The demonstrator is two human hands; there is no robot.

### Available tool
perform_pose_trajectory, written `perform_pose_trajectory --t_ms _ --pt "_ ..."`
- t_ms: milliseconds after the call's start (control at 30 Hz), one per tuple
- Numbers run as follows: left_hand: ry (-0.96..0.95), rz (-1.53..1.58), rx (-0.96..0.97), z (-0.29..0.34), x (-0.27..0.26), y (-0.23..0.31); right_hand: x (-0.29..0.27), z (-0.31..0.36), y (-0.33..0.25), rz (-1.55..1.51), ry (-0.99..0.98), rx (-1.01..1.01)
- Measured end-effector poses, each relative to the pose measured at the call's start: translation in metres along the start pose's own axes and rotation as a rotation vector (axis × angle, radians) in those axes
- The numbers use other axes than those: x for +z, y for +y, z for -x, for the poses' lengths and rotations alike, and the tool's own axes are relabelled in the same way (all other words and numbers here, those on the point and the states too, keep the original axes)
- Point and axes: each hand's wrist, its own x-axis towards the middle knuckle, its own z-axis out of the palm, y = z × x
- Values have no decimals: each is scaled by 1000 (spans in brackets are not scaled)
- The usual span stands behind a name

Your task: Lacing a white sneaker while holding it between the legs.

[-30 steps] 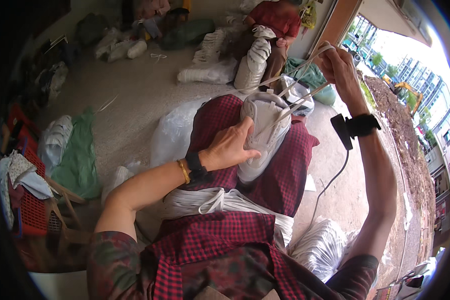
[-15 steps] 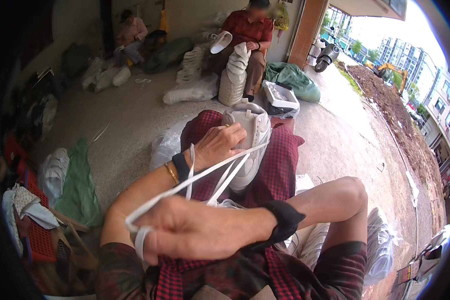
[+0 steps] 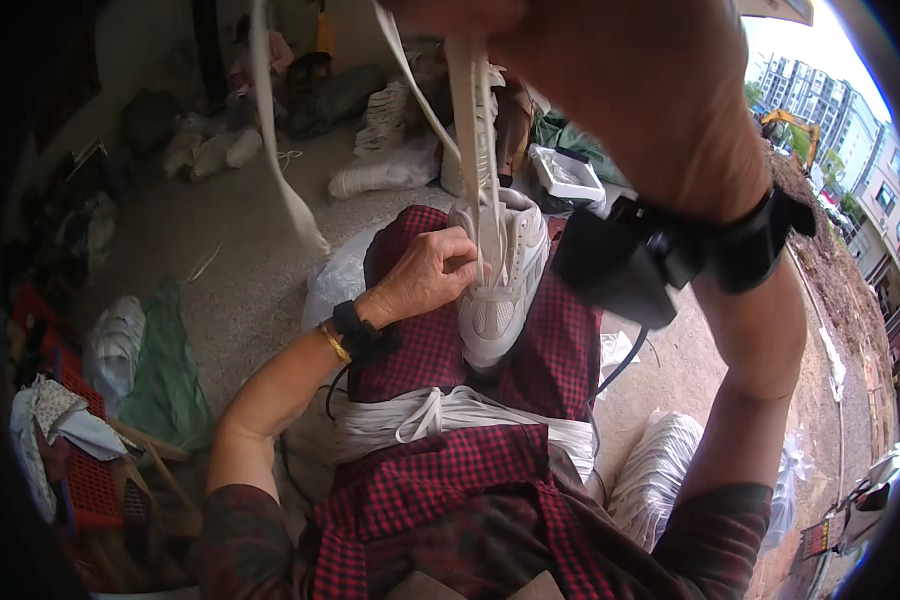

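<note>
Here we are steadying a white shoe (image 3: 505,285) on our lap at the centre of the frame, toe pointing toward us. Our left hand (image 3: 425,275) is lying against the shoe's left side, fingers curled in a narrow grip at the eyelets where the laces (image 3: 475,150) are coming out. The laces are running straight up from the shoe to our right hand (image 3: 610,70), which is raised close to the camera at the top of the frame, well above the shoe; it is gripping the lace ends, though its fingers are mostly cut off by the frame edge. A loose lace is hanging down at upper left. A bundle of white laces (image 3: 440,420) is lying across our lap, just below the shoe.
</note>
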Motion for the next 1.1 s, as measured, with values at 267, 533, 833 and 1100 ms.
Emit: perform_pose_trajectory --t_ms 267,533,833,1100 --pt "47 -1 139 -22 -3 46 -101 -50 28 -713 103 229" --pt "235 121 231 -42 -18 91 -163 -100 -25 -295 337 185" --pt "262 56 378 -33 -13 103 -219 -140 -98 -42 368 77" --pt "259 131 289 -32 -14 96 -241 -164 -104 -26 363 83"
